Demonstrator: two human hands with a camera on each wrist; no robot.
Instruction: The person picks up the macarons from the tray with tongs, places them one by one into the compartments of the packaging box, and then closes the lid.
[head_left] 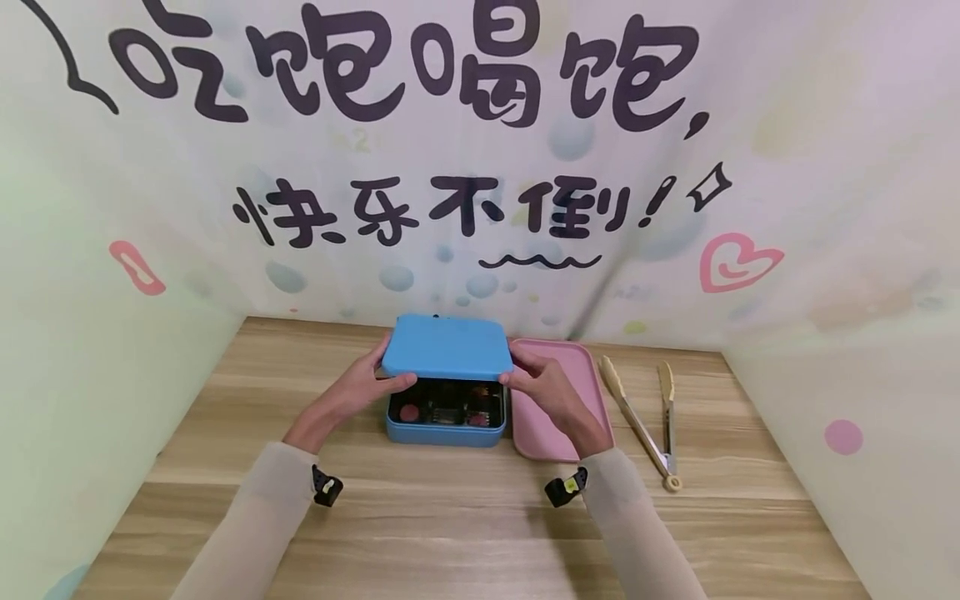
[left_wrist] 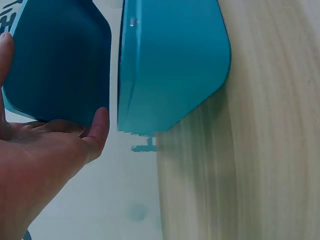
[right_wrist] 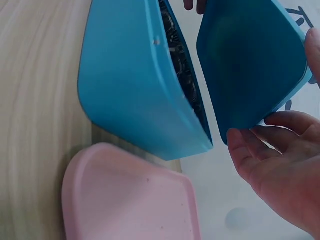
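A blue lunch box (head_left: 446,436) stands on the table with its top uncovered at the front. Dark dividers and a few small reddish items show inside. Its blue lid (head_left: 448,346) is held over the box between both hands, and a gap separates it from the box in the wrist views. My left hand (head_left: 358,387) grips the lid's left end, thumb at the front corner. At the right end my right hand (head_left: 553,392) grips it, thumb along the front corner and fingers at its edge. The lid's hollow underside (right_wrist: 252,65) appears in the right wrist view.
A pink tray (head_left: 558,433) lies close beside the box on the right, under the right wrist. Further right are metal tongs (head_left: 645,433) with beige tips, spread apart. A white printed backdrop (head_left: 450,283) rises behind the wood-grain table (head_left: 442,525).
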